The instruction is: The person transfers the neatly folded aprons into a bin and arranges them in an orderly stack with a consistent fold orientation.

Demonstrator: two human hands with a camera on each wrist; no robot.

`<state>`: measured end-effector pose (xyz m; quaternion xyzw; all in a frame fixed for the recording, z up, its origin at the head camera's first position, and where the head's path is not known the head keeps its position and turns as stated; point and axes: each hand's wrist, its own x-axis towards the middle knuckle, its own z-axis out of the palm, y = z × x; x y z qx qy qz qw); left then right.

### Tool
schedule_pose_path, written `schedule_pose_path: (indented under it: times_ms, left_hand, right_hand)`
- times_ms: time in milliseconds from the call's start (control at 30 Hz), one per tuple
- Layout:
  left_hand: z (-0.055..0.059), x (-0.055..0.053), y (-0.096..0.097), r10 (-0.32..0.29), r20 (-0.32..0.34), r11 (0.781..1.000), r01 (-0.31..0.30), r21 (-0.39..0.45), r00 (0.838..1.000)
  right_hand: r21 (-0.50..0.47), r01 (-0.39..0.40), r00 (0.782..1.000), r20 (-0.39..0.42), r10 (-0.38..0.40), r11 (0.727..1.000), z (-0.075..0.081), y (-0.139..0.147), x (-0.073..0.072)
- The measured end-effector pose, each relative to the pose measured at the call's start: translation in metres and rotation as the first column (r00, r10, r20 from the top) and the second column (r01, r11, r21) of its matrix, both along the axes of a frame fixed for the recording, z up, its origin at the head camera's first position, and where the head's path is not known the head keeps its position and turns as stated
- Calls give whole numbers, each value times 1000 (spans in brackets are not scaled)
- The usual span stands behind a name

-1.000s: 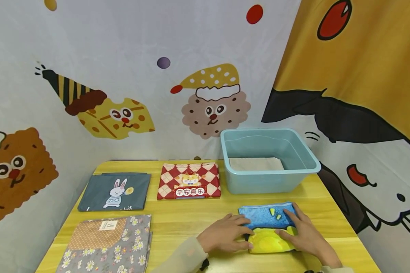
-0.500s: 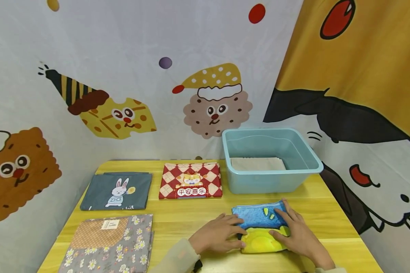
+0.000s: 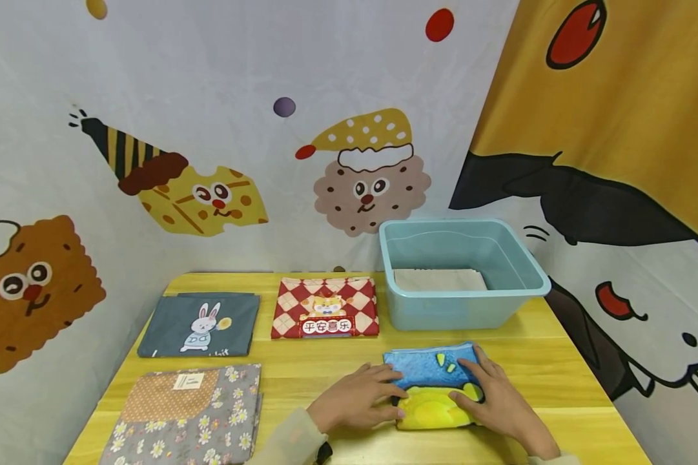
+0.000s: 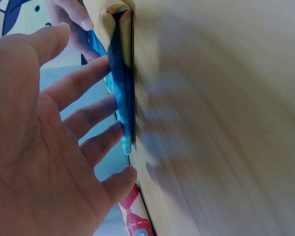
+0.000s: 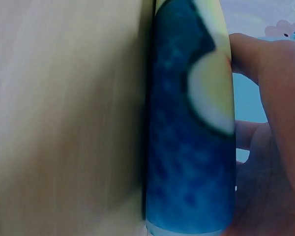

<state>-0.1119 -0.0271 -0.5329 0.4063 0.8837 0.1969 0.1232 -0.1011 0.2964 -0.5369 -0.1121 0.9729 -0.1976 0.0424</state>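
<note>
A folded cloth (image 3: 436,412), blue along its far half and yellow along its near half, lies flat on the table in front of me. My left hand (image 3: 353,399) touches its left edge, fingers spread and only slightly bent. From the right, my right hand (image 3: 502,405) rests on the cloth, its fingers over the blue part and its thumb on the yellow. In the left wrist view the cloth's folded layers (image 4: 122,88) show edge-on at the fingertips. The right wrist view looks along the thick blue fold (image 5: 191,162), with the thumb against its top.
A light blue plastic bin (image 3: 465,310) stands behind the cloth, a pale folded cloth (image 3: 438,279) inside it. Left of it lie a red checked folded cloth (image 3: 325,309), a dark rabbit-print one (image 3: 200,326) and a grey daisy-print one (image 3: 209,413). A printed curtain (image 3: 209,77) hangs behind the table.
Both hands and the blue and yellow cloth have slid to the left across the table. The camera view has shifted slightly; the bin and other cloths stay put.
</note>
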Motion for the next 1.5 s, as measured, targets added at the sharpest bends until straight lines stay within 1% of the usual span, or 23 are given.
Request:
schedule_pose_path:
  times_ms: [200, 300, 500, 733, 867, 1000, 1133, 1233, 1333, 1500]
  left_hand:
    - [1, 2, -9, 13, 27, 999, -14, 32, 1000]
    - [1, 3, -15, 20, 29, 998, -22, 52, 999]
    - [0, 5, -28, 32, 27, 995, -34, 89, 999]
    - [-2, 9, -44, 104, 64, 988, -111, 110, 992]
    - [0, 13, -51, 115, 67, 985, -123, 125, 991]
    - [3, 14, -56, 129, 65, 982, -136, 129, 990]
    - [5, 17, -63, 158, 87, 978, -168, 125, 984]
    - [7, 19, -67, 173, 98, 975, -184, 123, 980]
    - [8, 21, -70, 177, 88, 974, -188, 129, 980]
    - [7, 22, -71, 176, 89, 970, -189, 156, 980]
  right_hand:
    - [-3, -9, 999, 39, 9, 1000, 6, -10, 0]
    - [-3, -18, 999, 36, 18, 1000, 7, -16, 0]
    - [-4, -23, 999, 27, 23, 1000, 4, -31, 0]
    - [-1, -25, 999, 29, 25, 1000, 1, -51, -1]
    - [2, -25, 999, 23, 25, 1000, 1, -60, -1]
    - [16, -23, 1000, 5, 23, 1000, 1, -68, -1]
    - [28, -19, 1000, -9, 20, 999, 0, -78, -1]
    - [36, -21, 1000, -4, 21, 999, -1, -85, -1]
    - [38, -22, 1000, 3, 22, 999, 0, -89, -1]
    - [6, -23, 999, 30, 22, 1000, 2, -90, 0]
